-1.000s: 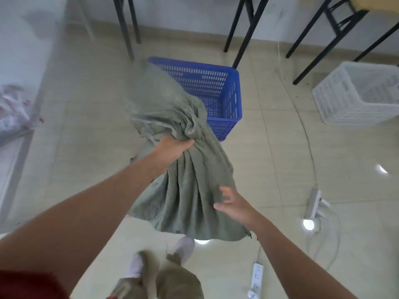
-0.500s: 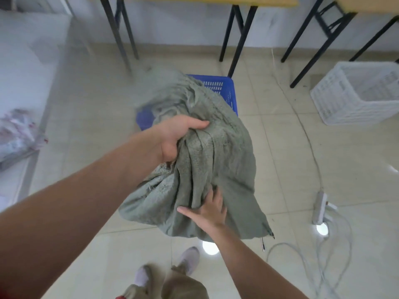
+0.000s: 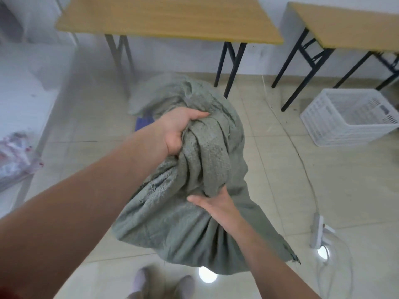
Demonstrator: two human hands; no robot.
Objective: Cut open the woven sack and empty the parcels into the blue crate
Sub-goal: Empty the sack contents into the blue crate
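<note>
Your L hand is clenched on a thick bunch of folds high up on the woven sack, with the thumb lying along the cloth. Your R hand sits lower, palm against the sack and thumb stuck out to the left. Its fingers go under a hanging fold, so can't tell if they grip or just press.

The sack is grey-green w/ a coarse weave, limp & heavily creased, and hangs btw both hands. It bulges below the R hand and ends in a frayed corner down to the right of that forearm. Its far part drapes away beyond the L hand. Of the blue crate only a small patch shows, just beyond & left of the L hand; the rest is under the sack.

- **Beyond the hands:** black table legs stand just past the sack's far end, under a wooden tabletop. A 2nd table is farther right.
- **Right of the hands:** a white crate sits on the floor, well apart. A cable runs along the floor to a power strip near the R forearm.
- **Left of the L forearm:** bare tile floor reaches a white ledge w/ a plastic bag.
- **Below the sack:** your shoes are at its lower edge.
</note>
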